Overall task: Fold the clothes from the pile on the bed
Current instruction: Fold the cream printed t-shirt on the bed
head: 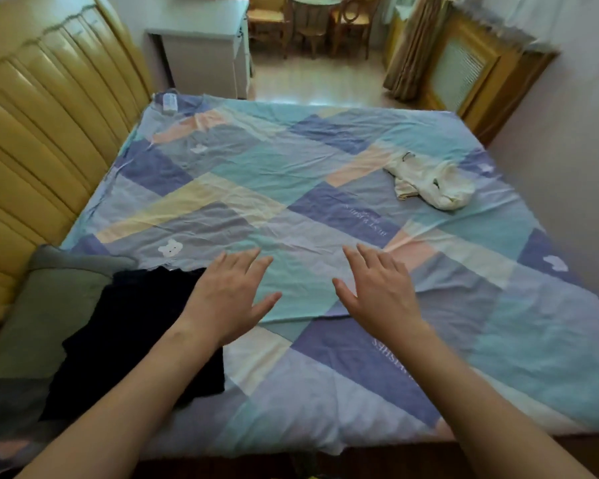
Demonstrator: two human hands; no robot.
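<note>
A crumpled cream-white garment (433, 183) lies on the far right part of the bed (291, 167), which has a patchwork sheet of blue, teal and peach. A dark navy folded garment (132, 337) lies flat at the near left of the bed, partly under my left forearm. My left hand (227, 295) is stretched out with straight spread fingers just right of the dark garment's top edge. My right hand (377, 288) reaches forward beside it, fingers straight, holding nothing. Both hands are over bare sheet, well short of the white garment.
A grey-green pillow (49, 305) lies at the near left against the yellow padded headboard (38, 126). A white remote (169, 102) sits at the bed's far left corner. Beyond the bed stand a white desk (201, 39), wooden chairs (350, 19) and a radiator cover (464, 70).
</note>
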